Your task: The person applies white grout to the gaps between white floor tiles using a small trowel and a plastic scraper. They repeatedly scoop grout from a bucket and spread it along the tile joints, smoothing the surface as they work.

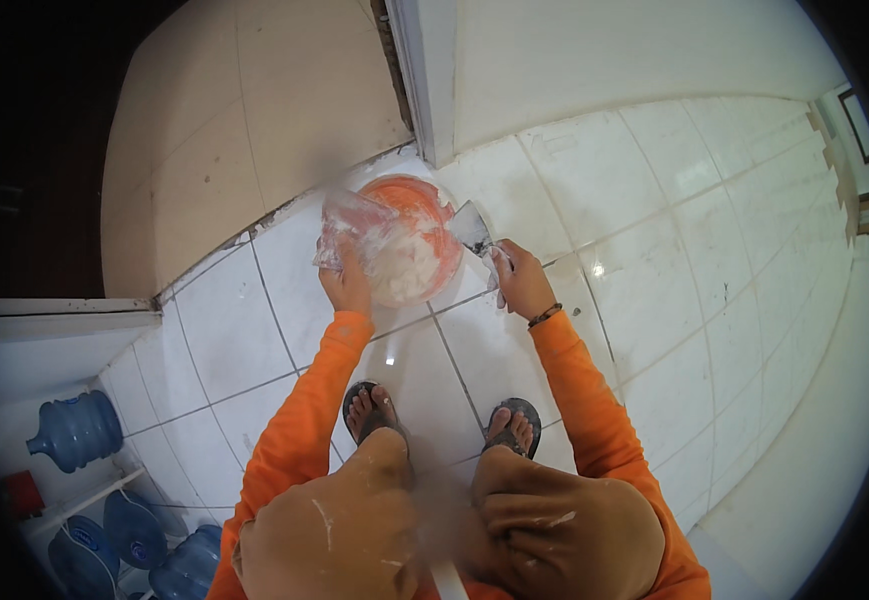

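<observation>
A round orange-red basin [406, 190], smeared with white, rests on the floor in front of my feet. White powder [409, 268] lies heaped in its near half. My left hand [347, 283] grips a clear plastic bag [352, 222] dusted with white, over the basin's left side. How much the bag holds I cannot tell. Just right of the basin, my right hand [524, 284] is closed around the handle of a putty knife [471, 228]. Its broad metal blade, dark-stained, points up and left toward the rim; the handle is streaked white.
White floor tiles [644, 250] surround me, with a white door frame [429, 90] beyond the basin. A beige tiled surface [204, 150] lies at the far left. Several blue water jugs [79, 432] stand or lie on the lower left, by a white rack [84, 500].
</observation>
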`<act>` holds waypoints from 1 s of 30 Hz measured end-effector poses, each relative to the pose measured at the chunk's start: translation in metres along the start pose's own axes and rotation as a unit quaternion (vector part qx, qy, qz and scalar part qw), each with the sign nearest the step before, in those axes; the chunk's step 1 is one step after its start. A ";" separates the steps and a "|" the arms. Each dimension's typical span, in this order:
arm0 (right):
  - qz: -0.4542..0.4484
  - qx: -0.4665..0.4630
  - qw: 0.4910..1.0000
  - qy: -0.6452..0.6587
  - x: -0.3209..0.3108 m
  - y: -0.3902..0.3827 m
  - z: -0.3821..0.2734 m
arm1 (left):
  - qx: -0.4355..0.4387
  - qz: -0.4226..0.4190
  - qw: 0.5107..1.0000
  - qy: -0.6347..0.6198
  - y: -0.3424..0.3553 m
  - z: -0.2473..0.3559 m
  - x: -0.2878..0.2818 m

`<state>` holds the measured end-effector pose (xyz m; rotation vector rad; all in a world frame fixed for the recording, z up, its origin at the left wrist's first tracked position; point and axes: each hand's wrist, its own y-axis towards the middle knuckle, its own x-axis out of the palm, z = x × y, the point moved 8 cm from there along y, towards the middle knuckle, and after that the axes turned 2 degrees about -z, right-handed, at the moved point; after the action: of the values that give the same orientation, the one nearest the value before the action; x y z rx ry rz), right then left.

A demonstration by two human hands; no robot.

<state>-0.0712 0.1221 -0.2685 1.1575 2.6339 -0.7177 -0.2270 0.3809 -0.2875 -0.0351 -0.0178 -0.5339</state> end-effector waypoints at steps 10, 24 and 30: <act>-0.007 0.084 0.945 0.316 0.039 0.017 0.036 | 0.204 -0.084 0.971 0.093 -0.042 0.052 0.034; 0.036 0.046 0.905 0.421 0.044 0.014 -0.007 | 0.374 -0.183 0.852 0.318 -0.079 0.077 0.051; 0.032 0.003 0.918 0.396 0.050 0.011 -0.009 | 0.369 -0.180 0.856 0.316 -0.082 0.076 0.043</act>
<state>-0.0971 0.1649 -0.2822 1.8318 3.1753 -0.2545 -0.2321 0.2914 -0.2084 0.9172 0.4236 -0.8654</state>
